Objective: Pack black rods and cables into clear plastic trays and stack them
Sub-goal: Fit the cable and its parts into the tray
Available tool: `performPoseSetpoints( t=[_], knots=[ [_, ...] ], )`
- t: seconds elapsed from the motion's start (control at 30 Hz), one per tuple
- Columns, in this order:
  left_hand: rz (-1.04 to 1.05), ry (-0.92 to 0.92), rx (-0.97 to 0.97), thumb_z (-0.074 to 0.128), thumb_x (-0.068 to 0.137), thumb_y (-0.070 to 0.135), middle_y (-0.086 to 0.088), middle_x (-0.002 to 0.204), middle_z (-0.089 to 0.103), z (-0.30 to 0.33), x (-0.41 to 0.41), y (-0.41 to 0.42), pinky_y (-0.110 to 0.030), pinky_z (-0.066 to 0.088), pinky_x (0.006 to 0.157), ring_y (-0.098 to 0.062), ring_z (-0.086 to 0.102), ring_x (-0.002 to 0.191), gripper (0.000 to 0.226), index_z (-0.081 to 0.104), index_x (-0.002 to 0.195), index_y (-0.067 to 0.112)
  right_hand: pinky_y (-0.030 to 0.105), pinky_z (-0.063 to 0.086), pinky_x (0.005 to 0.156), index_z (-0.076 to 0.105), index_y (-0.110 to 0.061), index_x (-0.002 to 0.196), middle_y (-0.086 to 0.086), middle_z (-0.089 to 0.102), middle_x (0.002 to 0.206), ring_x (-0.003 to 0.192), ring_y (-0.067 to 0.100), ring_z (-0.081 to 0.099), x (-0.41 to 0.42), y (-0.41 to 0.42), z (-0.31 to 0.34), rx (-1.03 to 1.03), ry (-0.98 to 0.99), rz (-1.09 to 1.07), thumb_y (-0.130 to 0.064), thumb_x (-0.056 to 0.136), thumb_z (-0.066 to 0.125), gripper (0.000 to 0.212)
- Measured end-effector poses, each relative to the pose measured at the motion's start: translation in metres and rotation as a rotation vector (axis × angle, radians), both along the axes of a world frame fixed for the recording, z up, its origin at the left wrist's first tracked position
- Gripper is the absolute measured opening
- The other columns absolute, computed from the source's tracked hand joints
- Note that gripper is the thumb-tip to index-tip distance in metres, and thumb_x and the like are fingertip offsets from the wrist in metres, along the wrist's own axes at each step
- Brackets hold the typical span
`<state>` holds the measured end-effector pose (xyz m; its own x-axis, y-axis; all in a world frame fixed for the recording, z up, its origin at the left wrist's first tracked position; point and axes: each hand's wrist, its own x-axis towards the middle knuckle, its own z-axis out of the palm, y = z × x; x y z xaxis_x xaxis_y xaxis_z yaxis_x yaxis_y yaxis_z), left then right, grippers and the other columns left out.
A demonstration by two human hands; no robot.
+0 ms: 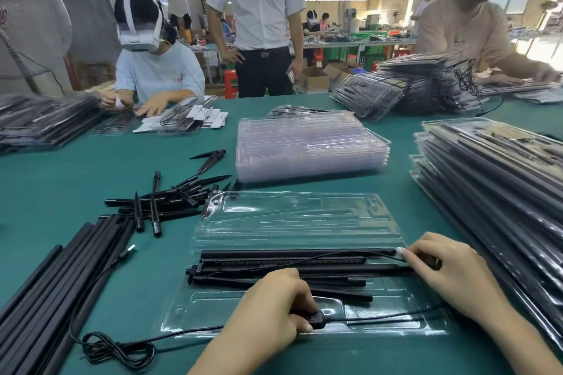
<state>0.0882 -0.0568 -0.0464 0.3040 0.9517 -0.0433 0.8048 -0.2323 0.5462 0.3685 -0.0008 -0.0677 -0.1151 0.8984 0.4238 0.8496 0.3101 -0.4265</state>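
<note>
Because the open clear tray [301, 256] lies flat on the green table [76, 161] at lower centre of the frame, hinged lid thrown back toward the top, both hands can work in its moulded base at once. Several black rods [283, 265] already sit side by side in the long grooves across the middle of that base, which keeps them parallel and stops them rolling. At their right ends the right hand [447, 277] has its fingers drawn together, thumb and forefinger pinching the thin cable [350, 256] where it crosses the top rod, apparently to steer it along its channel. Near the bottom centre the left hand [274, 310] is curled, thumb pressing a small black inline box [316, 318] down into a pocket of the tray, likely to seat it. From there the wire trails left to a loose coil [118, 350] off the tray, so packing looks unfinished.

Loose rods [61, 283] at lower left and short spikes [170, 201] left of centre are within reach as supply. Empty trays [307, 149] are stacked just above the work, and filled trays [493, 192] pile at the right edge, convenient for stacking next.
</note>
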Motion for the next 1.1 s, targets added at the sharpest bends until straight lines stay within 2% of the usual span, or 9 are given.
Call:
performPoseSetpoints(
  t=[0.13, 0.23, 0.3, 0.5, 0.6, 0.67, 0.8, 1.0, 1.1],
  knots=[
    [-0.007, -0.103, 0.032, 0.074, 0.081, 0.016, 0.019, 0.08, 0.054, -0.002, -0.006, -0.004, -0.016, 0.047, 0.079, 0.004, 0.055, 0.079, 0.015, 0.075, 0.094, 0.023, 0.034, 0.046, 0.053, 0.067, -0.028, 0.064, -0.014, 0.057, 0.066, 0.06, 0.011, 0.055, 0.0, 0.0, 0.0, -0.001, 0.002, 0.0, -0.032, 0.081, 0.072, 0.019],
    [-0.056, -0.079, 0.099, 0.065, 0.09, 0.028, 0.023, 0.081, 0.046, -0.004, -0.008, -0.011, -0.005, 0.033, 0.077, 0.008, 0.046, 0.086, 0.017, 0.072, 0.106, 0.028, 0.033, 0.046, 0.054, 0.067, -0.027, 0.064, -0.015, 0.057, 0.066, 0.061, 0.009, 0.055, 0.0, 0.0, 0.0, -0.002, 0.005, -0.001, -0.032, 0.082, 0.071, 0.019],
    [-0.1, 0.024, 0.136, 0.054, 0.094, 0.043, 0.025, 0.085, 0.041, -0.004, -0.008, -0.015, -0.01, 0.028, 0.08, 0.005, 0.04, 0.093, 0.025, 0.065, 0.115, 0.034, 0.032, 0.046, 0.054, 0.068, -0.027, 0.065, -0.015, 0.058, 0.066, 0.061, 0.007, 0.055, 0.0, -0.001, 0.001, 0.007, 0.008, -0.006, -0.033, 0.083, 0.07, 0.019],
    [-0.037, 0.102, 0.388, 0.037, 0.099, 0.046, 0.029, 0.137, 0.033, 0.002, -0.009, 0.0, -0.006, 0.007, 0.103, 0.007, 0.021, 0.131, 0.039, 0.039, 0.138, 0.041, 0.029, 0.045, 0.054, 0.067, -0.03, 0.067, -0.017, 0.058, 0.067, 0.064, 0.001, 0.054, 0.002, 0.0, -0.002, 0.053, 0.004, -0.012, -0.035, 0.083, 0.068, 0.017],
    [-0.007, 0.233, 0.368, 0.023, 0.1, 0.052, 0.03, 0.152, -0.003, -0.005, -0.006, 0.024, -0.024, -0.013, 0.115, 0.004, -0.018, 0.142, 0.049, 0.009, 0.147, 0.049, 0.025, 0.044, 0.059, 0.068, -0.03, 0.071, -0.016, 0.06, 0.07, 0.067, 0.003, 0.056, 0.004, 0.003, -0.005, 0.078, 0.062, 0.024, -0.027, 0.082, 0.07, 0.012],
    [-0.008, 0.322, 0.288, 0.017, 0.101, 0.052, 0.026, 0.154, -0.014, -0.015, -0.002, 0.036, -0.039, -0.02, 0.115, -0.003, -0.027, 0.141, 0.048, -0.002, 0.145, 0.054, 0.021, 0.041, 0.063, 0.069, -0.028, 0.072, -0.015, 0.061, 0.071, 0.071, 0.005, 0.057, 0.005, 0.004, -0.006, 0.082, 0.124, 0.06, -0.023, 0.083, 0.069, 0.012],
    [-0.01, 0.369, 0.195, 0.008, 0.101, 0.05, 0.022, 0.155, -0.018, -0.034, 0.003, 0.045, -0.049, -0.028, 0.109, -0.008, -0.028, 0.141, 0.042, -0.005, 0.14, 0.06, 0.022, 0.042, 0.067, 0.07, -0.028, 0.075, -0.014, 0.062, 0.076, 0.075, 0.006, 0.06, 0.003, 0.0, -0.003, 0.08, 0.196, 0.101, -0.031, 0.084, 0.061, 0.013],
    [0.002, 0.328, 0.193, 0.011, 0.101, 0.052, 0.024, 0.153, -0.019, -0.04, 0.002, 0.045, -0.049, -0.024, 0.112, -0.006, -0.027, 0.141, 0.04, -0.002, 0.136, 0.065, 0.011, 0.039, 0.084, 0.074, -0.022, 0.089, -0.01, 0.062, 0.093, 0.095, 0.002, 0.057, 0.0, -0.013, 0.013, 0.186, 0.188, 0.105, -0.015, 0.084, 0.063, 0.014],
    [0.011, 0.297, 0.193, 0.012, 0.1, 0.053, 0.025, 0.153, -0.018, -0.042, 0.002, 0.045, -0.048, -0.025, 0.111, -0.005, -0.028, 0.14, 0.039, -0.002, 0.133, 0.068, 0.01, 0.039, 0.085, 0.072, -0.023, 0.093, -0.008, 0.063, 0.097, 0.097, -0.001, 0.054, 0.006, -0.033, 0.02, 0.267, 0.121, 0.228, -0.027, 0.099, 0.048, 0.025]
  ],
)
